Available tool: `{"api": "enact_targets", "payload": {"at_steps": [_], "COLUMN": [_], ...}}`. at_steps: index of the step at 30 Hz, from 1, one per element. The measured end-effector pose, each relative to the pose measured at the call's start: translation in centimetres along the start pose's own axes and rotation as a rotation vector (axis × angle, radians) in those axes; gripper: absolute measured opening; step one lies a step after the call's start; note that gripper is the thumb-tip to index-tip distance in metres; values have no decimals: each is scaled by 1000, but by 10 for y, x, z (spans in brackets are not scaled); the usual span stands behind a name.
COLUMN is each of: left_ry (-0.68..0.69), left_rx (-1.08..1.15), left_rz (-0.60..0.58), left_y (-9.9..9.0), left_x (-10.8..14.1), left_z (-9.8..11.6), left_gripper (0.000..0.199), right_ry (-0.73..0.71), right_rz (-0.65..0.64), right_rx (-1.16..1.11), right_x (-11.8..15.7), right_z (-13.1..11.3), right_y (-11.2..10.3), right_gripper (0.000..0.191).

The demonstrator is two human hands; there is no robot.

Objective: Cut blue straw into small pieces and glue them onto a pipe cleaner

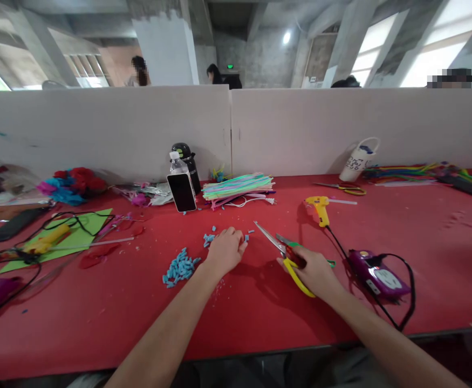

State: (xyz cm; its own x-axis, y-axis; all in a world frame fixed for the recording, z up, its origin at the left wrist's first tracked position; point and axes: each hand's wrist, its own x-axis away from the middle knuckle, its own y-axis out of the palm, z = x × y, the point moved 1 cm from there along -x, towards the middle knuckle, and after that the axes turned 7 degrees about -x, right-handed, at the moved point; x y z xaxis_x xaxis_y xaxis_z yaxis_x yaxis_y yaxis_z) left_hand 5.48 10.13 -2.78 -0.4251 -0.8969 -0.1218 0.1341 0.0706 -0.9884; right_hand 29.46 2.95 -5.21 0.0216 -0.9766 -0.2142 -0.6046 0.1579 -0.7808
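Note:
My left hand [226, 249] rests low over the table, fingers bent and drawn together; its fingertips are partly hidden. Small cut blue pieces [209, 240] lie beside it, and one more blue piece [246, 237] is right at its fingers. A larger heap of blue pieces [180, 267] sits to the left of my forearm. My right hand [314, 269] is closed around scissors [290, 267] with yellow and red handles, the blades pointing up and left. A second tool with green handles [295, 244] is in the same grip; its kind is hard to make out.
Pipe cleaners [238, 187] lie behind, near a phone [182, 192] leaning on a bottle. At right are a yellow glue gun [319, 209], a purple corded box [379, 275], other scissors [347, 188] and a white tumbler [357, 161]. Green paper [74, 229] lies left.

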Motion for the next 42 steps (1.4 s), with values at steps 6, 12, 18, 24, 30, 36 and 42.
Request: {"api": "enact_targets", "payload": {"at_steps": [6, 12, 18, 24, 30, 36, 42], "left_ry": [16, -9, 13, -43, -21, -56, -116], "left_rx": [14, 241, 579, 751, 687, 638, 641], "left_rz": [-6, 101, 76, 97, 42, 80, 27], "left_y": [9, -14, -30, -29, -31, -28, -17], "left_x": [-1, 7, 23, 35, 41, 45, 41], "left_z": [-5, -29, -64, -81, -83, -86, -88], "left_gripper": [14, 18, 16, 12, 17, 22, 19], "right_ry": [-72, -37, -91, -159, -182, -233, -211], "right_rz": [-26, 3, -99, -200, -306, -290, -288], "right_rx": [-189, -384, -281, -63, -69, 0, -4], "right_x": [-43, -83, -73, -67, -60, -55, -57], "right_z": [-9, -26, -17, 0, -11, -11, -11], "right_y": [18, 47, 44, 42, 36, 38, 39], "right_gripper": [39, 50, 43, 34, 34, 39, 34]}}
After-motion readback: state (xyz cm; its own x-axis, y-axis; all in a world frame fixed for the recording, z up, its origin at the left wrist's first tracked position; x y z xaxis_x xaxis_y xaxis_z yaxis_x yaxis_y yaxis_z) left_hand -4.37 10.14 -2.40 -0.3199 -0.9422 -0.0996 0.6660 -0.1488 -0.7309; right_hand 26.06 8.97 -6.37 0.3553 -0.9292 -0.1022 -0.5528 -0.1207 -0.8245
